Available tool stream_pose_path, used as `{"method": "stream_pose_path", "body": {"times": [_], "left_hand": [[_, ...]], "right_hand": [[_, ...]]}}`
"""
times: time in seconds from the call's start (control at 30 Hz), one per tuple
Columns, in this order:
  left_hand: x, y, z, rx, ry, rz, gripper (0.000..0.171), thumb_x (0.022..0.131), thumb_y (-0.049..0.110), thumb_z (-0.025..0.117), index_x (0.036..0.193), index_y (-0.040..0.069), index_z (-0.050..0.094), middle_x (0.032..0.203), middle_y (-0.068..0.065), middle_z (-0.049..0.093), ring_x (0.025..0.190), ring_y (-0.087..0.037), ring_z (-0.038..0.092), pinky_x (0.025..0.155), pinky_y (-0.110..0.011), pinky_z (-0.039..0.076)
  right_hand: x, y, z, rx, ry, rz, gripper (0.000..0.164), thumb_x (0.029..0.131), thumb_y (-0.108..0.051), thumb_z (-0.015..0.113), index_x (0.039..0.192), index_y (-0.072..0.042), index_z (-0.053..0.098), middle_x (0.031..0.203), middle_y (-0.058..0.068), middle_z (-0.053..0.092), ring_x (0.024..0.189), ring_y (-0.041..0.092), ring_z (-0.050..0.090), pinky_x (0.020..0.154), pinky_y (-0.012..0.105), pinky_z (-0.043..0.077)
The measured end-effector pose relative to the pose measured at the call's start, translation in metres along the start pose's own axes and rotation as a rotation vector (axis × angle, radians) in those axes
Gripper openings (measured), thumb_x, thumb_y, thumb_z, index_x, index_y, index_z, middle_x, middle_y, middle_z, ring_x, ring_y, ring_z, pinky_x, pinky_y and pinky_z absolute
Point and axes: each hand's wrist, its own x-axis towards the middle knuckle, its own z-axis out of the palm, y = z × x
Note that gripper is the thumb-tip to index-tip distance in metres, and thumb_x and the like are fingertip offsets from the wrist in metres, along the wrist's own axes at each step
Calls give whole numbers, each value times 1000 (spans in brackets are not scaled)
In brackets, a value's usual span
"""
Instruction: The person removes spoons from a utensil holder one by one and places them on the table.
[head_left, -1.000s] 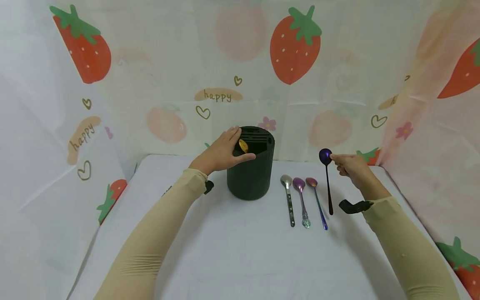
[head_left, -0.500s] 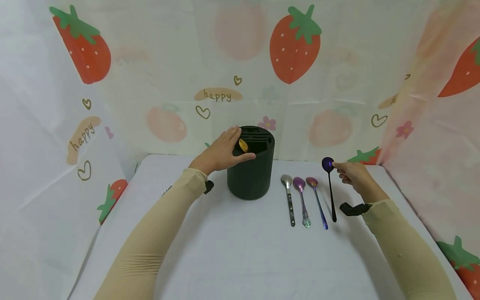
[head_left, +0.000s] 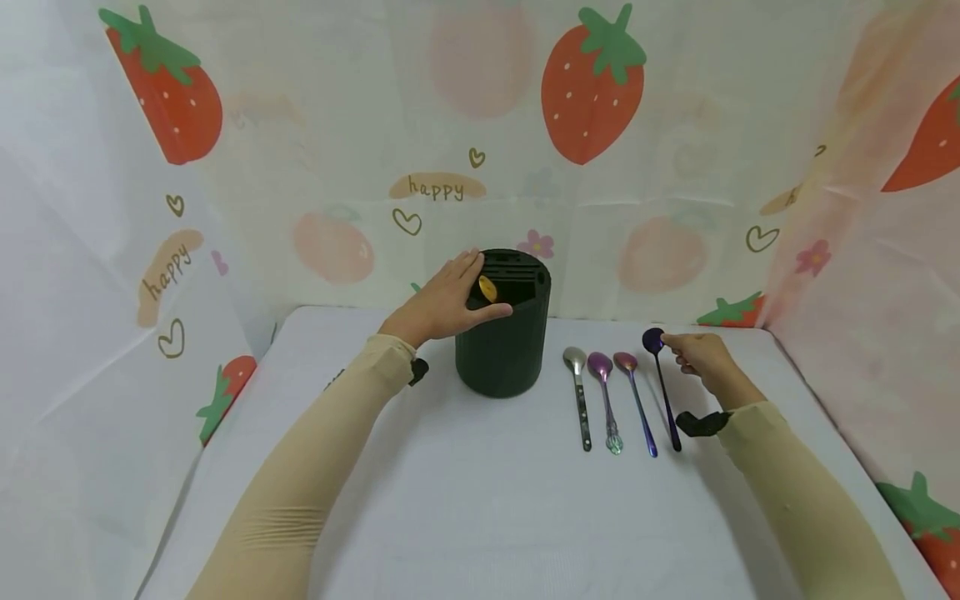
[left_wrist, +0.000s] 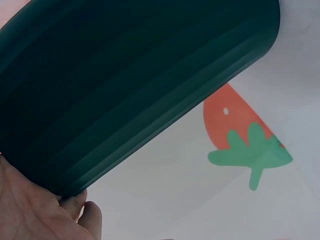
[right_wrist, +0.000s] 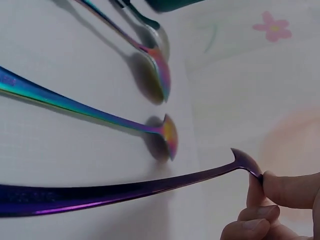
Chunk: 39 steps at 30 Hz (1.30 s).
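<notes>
My left hand [head_left: 442, 307] rests on the upper left of a dark green utensil holder [head_left: 498, 358], with straight fingers along its rim and the thumb across the front. A yellow-gold utensil end [head_left: 487, 289] shows inside the holder. At the right, my right hand [head_left: 705, 354] pinches a dark purple spoon [right_wrist: 125, 192] by the edge of its round bowl. That spoon's handle slants down toward the table; whether its tip touches is unclear. Left of it lie a rainbow-coloured spoon [head_left: 636, 396], a purple spoon with an ornate handle [head_left: 605, 392] and a silver spoon with a dark handle [head_left: 577, 392].
A white cloth [head_left: 465, 517] covers the table. Patterned fabric [head_left: 337, 100] with strawberries stands behind it and along both sides. The holder's top has slots [head_left: 513, 268] behind its wide opening.
My right hand has lowered the dark purple spoon, and its handle tip has come toward the front and slightly right. My left hand has stayed on the holder.
</notes>
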Motion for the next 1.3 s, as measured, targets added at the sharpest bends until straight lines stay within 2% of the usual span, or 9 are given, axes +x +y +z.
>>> {"method": "stream_pose_path", "body": {"times": [0.17,0.43,0.5,0.73,0.97,1.13,1.3], "left_hand": [[0,0,0,-3,7,-1,116,96,84,52,174,12,4,182,-6,0,168,-24,-1,136,-41,1],[1,-2,1,-3,7,-2,117,96,84,52,174,12,4,182,-5,-1,168,-23,-2,136,-39,-1],[1,-3,2,-2,6,-3,118,95,85,51,174,13,3,182,-5,-1,168,-23,-2,136,-40,-1],[3,-4,3,9,0,-6,119,94,88,49,174,14,2,182,-4,-2,168,-23,-4,136,-41,0],[3,-3,2,3,5,-5,118,95,87,50,174,13,3,182,-5,-1,168,-23,-3,136,-43,1],[2,-3,2,-2,4,-9,118,95,86,50,175,13,4,182,-4,-1,168,-23,-3,136,-42,0],[3,-3,2,7,3,-8,119,94,88,49,174,13,3,182,-4,-1,168,-23,-3,136,-41,-1]], "right_hand": [[5,7,3,-34,17,24,30,105,-31,70,96,-2,68,74,-7,57,69,7,52,64,21,49],[8,13,7,-104,28,30,42,106,-36,67,117,5,67,84,-4,59,83,14,53,76,29,47],[9,13,8,-112,33,32,41,106,-35,67,116,5,68,83,-4,59,84,15,53,76,30,46],[16,20,10,-128,45,86,35,105,-36,67,88,-6,66,78,-1,55,84,19,46,75,32,40],[25,25,15,-112,68,150,31,105,-33,68,96,-3,64,74,-2,53,83,19,47,73,30,40],[26,24,17,-132,77,161,31,104,-32,69,96,-3,65,69,-4,52,75,17,47,68,29,40],[24,22,18,-155,98,152,31,104,-32,69,96,-2,67,73,-2,53,77,18,48,69,30,41]]}}
